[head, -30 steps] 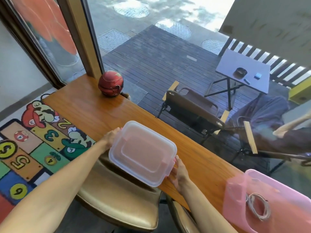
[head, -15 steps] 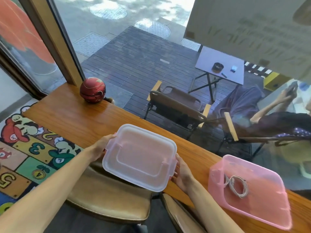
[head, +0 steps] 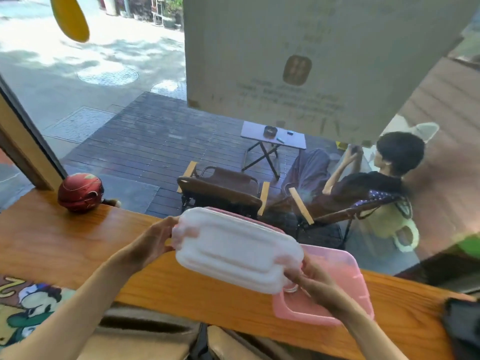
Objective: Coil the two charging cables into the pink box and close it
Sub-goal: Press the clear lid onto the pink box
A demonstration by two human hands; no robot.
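Chair backs at near edge, tucked under the tabletop (head: 59,245). Both forearms reach over them.

Right hand (head: 310,280): grip closed on the lid's (head: 233,249) right end, fingers curled under the corner. Left hand (head: 153,242): grip closed on the lid's left end, thumb on top. A two-ended hold, probably to keep the lid level and square it to the rim.

Lid is translucent white, tilted, far edge up, carried in the air over the left part of the box (head: 345,281). Not seated; looks like the closing step is just under way.

Box is pink, resting on the tabletop to the right, its near right rim and wall showing past the lid. A pale loop just under the lid's right corner may be a cable (head: 291,289); contents are otherwise hidden, so cannot tell whether both cables are in.

Next needs alignment of the lid's corners over the rim before pressing down.

Far left on the tabletop, by the window: red ball (head: 79,190), well apart
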